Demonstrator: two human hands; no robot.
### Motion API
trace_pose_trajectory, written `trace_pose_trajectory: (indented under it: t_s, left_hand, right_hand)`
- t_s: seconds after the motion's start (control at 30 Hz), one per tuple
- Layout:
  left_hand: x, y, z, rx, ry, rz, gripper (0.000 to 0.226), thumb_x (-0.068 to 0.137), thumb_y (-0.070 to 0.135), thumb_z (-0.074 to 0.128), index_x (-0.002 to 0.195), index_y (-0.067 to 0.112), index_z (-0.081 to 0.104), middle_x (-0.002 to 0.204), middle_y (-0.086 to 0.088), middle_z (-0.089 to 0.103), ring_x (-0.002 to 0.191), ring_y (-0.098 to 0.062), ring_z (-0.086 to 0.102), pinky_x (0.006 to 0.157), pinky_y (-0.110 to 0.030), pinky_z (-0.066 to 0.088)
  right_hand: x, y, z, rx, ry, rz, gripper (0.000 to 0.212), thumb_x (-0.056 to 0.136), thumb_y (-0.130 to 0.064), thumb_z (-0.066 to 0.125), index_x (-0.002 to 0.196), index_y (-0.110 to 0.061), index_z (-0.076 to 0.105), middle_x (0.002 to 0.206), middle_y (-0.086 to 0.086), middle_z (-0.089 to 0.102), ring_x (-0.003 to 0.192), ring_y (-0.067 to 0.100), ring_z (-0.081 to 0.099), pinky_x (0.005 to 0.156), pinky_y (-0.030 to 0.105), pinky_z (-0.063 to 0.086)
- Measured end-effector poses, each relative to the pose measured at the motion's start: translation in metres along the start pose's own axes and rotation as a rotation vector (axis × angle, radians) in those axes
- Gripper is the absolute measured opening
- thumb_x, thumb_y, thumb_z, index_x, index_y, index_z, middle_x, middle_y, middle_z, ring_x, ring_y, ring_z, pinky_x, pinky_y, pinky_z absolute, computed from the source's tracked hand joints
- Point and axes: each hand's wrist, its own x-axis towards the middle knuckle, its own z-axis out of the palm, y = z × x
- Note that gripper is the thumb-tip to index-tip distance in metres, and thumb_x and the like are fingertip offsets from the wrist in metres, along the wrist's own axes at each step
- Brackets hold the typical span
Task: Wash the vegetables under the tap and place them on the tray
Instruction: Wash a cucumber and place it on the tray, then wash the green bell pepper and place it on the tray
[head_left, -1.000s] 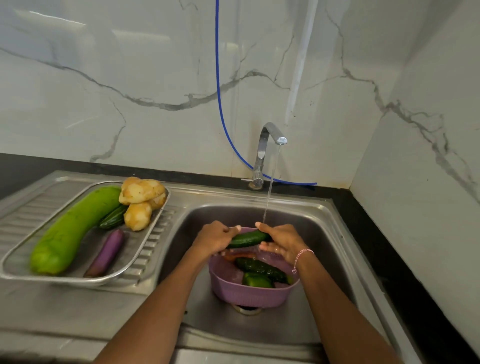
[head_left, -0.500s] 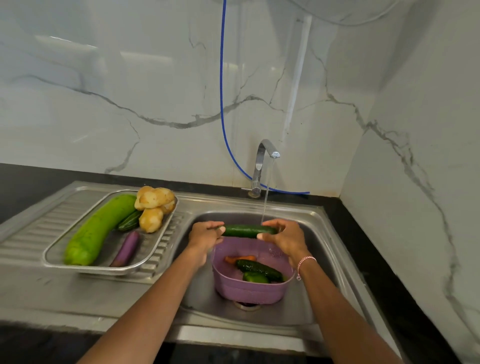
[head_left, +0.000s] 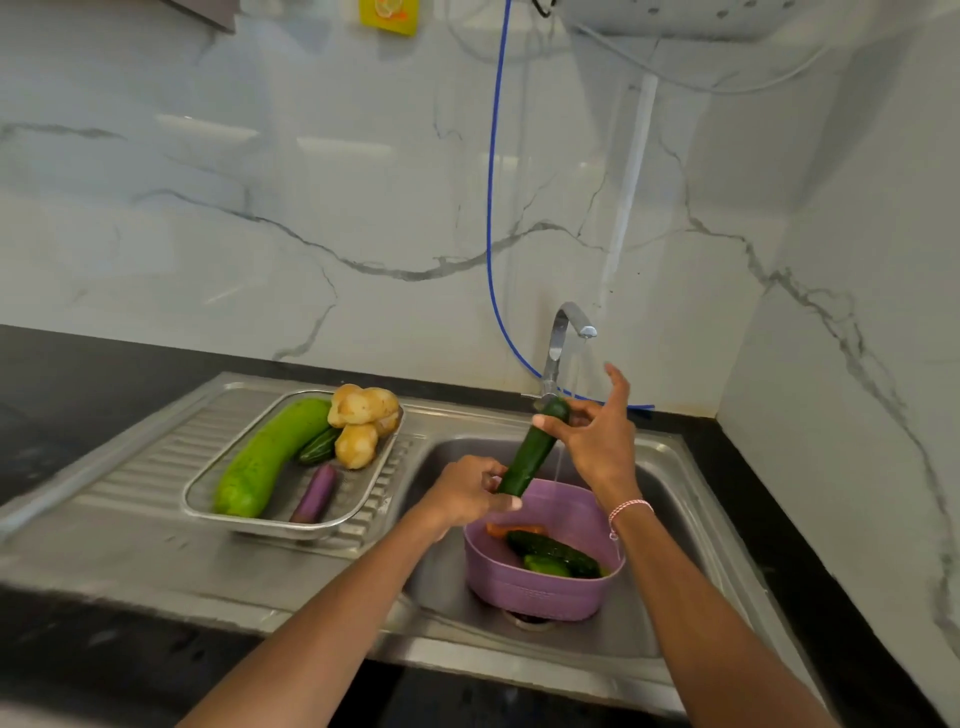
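We hold the cucumber (head_left: 532, 449) tilted steeply over the purple basket (head_left: 540, 587) in the sink, long axis running from lower left to upper right beside the tap's (head_left: 563, 338) thin stream. Our left hand (head_left: 462, 493) is closed round its lower end, while our right hand (head_left: 592, 436) pinches the top, other fingers spread. The tray (head_left: 249, 522) lies to the left, so the left hand is nearer for the transfer.

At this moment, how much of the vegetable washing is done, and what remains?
Done, by their place: the tray holds a long green gourd, potatoes, a small cucumber and a purple brinjal. In hand: left hand and right hand hold a cucumber near the running tap. Left: cucumbers and something orange in the purple basket.
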Motion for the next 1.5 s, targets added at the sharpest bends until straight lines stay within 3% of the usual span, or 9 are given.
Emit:
trace_pose_trajectory:
  t_s: [0.13, 0.3, 0.47, 0.67, 0.8, 0.93, 1.3, 1.43, 1.5]
  left_hand:
    - [-0.016, 0.01, -0.02, -0.008, 0.037, -0.048, 0.027, 0.083, 0.027, 0.086, 0.103, 0.012, 0.076, 0.088, -0.011, 0.079, 0.08, -0.019, 0.076, 0.088, -0.044, 0.063]
    - [-0.043, 0.026, -0.065, -0.003, 0.184, -0.037, 0.029, 0.088, 0.021, 0.08, 0.116, 0.016, 0.075, 0.072, 0.004, 0.074, 0.057, -0.008, 0.067, 0.076, -0.035, 0.062]
    - [-0.075, 0.01, -0.121, 0.064, 0.368, -0.02, 0.04, 0.081, 0.021, 0.085, 0.119, 0.027, 0.075, 0.099, 0.016, 0.07, 0.095, -0.006, 0.068, 0.082, -0.021, 0.052]
    - [-0.116, -0.017, -0.165, 0.551, 0.469, -0.199, 0.042, 0.076, 0.052, 0.082, 0.112, 0.035, 0.069, 0.1, 0.011, 0.074, 0.088, -0.016, 0.071, 0.08, -0.037, 0.057]
    - [-0.133, -0.025, -0.166, 0.861, 0.553, -0.302, 0.038, 0.082, 0.055, 0.075, 0.107, 0.027, 0.071, 0.099, 0.002, 0.074, 0.095, -0.024, 0.07, 0.074, -0.034, 0.053]
    - [-0.136, -0.03, -0.162, 0.923, 0.587, -0.36, 0.032, 0.086, 0.046, 0.078, 0.105, 0.02, 0.073, 0.1, -0.003, 0.073, 0.095, -0.026, 0.07, 0.073, -0.035, 0.053]
    - [-0.128, -0.025, -0.152, 1.129, 0.524, -0.408, 0.033, 0.087, 0.04, 0.08, 0.109, 0.017, 0.071, 0.106, -0.005, 0.073, 0.1, -0.027, 0.071, 0.072, -0.036, 0.048]
    - [-0.123, -0.029, -0.149, 1.076, 0.555, -0.337, 0.031, 0.086, 0.041, 0.079, 0.104, 0.017, 0.07, 0.107, -0.006, 0.07, 0.1, -0.031, 0.069, 0.076, -0.04, 0.052]
    - [-0.119, -0.03, -0.148, 1.056, 0.598, -0.257, 0.023, 0.093, 0.044, 0.068, 0.095, 0.02, 0.07, 0.099, -0.004, 0.07, 0.092, -0.031, 0.07, 0.069, -0.039, 0.048]
  right_hand:
    - [0.003, 0.011, 0.0, -0.136, 0.009, 0.163, 0.04, 0.084, -0.025, 0.087, 0.119, -0.015, 0.072, 0.111, 0.005, 0.075, 0.096, 0.019, 0.074, 0.089, 0.038, 0.064]
    - [-0.003, 0.006, 0.034, 0.014, -0.071, 0.273, 0.025, 0.091, -0.019, 0.082, 0.114, -0.012, 0.075, 0.11, 0.01, 0.074, 0.091, 0.017, 0.073, 0.079, 0.034, 0.066]
    - [-0.01, -0.026, 0.1, 0.162, -0.163, 0.151, 0.023, 0.09, -0.012, 0.082, 0.112, -0.011, 0.075, 0.11, 0.014, 0.072, 0.099, 0.024, 0.073, 0.074, 0.034, 0.067]
    - [-0.033, -0.054, 0.19, 0.038, -0.352, -0.049, 0.037, 0.082, -0.007, 0.087, 0.115, -0.016, 0.073, 0.111, 0.001, 0.07, 0.108, 0.022, 0.07, 0.09, 0.038, 0.064]
    - [-0.048, -0.057, 0.235, -0.042, -0.5, -0.106, 0.04, 0.083, -0.001, 0.085, 0.114, -0.021, 0.068, 0.112, -0.004, 0.066, 0.102, 0.019, 0.068, 0.076, 0.017, 0.058]
    - [-0.055, -0.046, 0.264, -0.226, -0.529, -0.207, 0.048, 0.086, -0.01, 0.084, 0.131, -0.02, 0.071, 0.127, 0.006, 0.068, 0.112, 0.025, 0.068, 0.099, 0.043, 0.059]
    - [-0.05, -0.04, 0.26, -0.325, -0.695, -0.218, 0.045, 0.09, 0.007, 0.071, 0.129, -0.016, 0.073, 0.127, 0.009, 0.07, 0.117, 0.024, 0.067, 0.103, 0.037, 0.056]
    - [-0.041, -0.035, 0.229, -0.283, -0.646, -0.258, 0.038, 0.091, 0.014, 0.058, 0.118, -0.004, 0.077, 0.113, 0.012, 0.077, 0.093, 0.015, 0.067, 0.08, 0.014, 0.053]
    - [-0.036, -0.031, 0.208, -0.246, -0.583, -0.25, 0.037, 0.089, 0.017, 0.06, 0.107, -0.007, 0.081, 0.105, 0.011, 0.08, 0.09, 0.016, 0.07, 0.084, 0.022, 0.058]
